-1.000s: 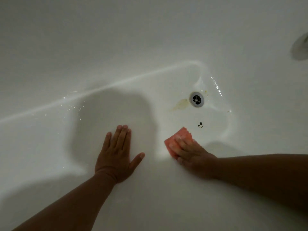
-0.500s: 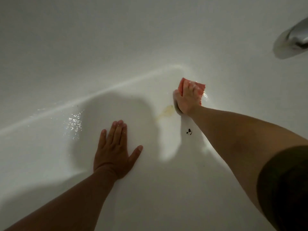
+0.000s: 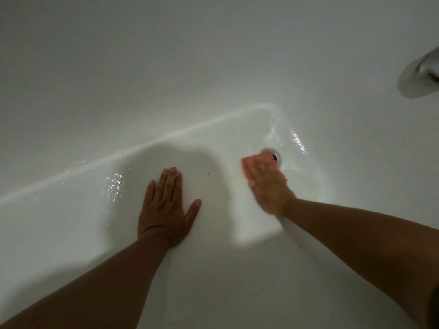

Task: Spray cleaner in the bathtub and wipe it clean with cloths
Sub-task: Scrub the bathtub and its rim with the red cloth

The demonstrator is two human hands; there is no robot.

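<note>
The white bathtub fills the view, its floor wet and shiny. My right hand is blurred and presses a pink cloth flat on the tub floor just left of the metal drain, partly covering it. A faint yellowish stain lies beside the cloth. My left hand rests flat on the tub floor, fingers together and thumb out, holding nothing.
A metal faucet spout juts in at the upper right edge. Small yellow and green specks dot the floor near the drain. Water droplets glisten left of my left hand. The tub's far wall rises behind.
My right hand with the pink cloth swept from near the front up past the drain, then back down to the left of the drain. The small black speck is gone. My left hand stayed planted.
</note>
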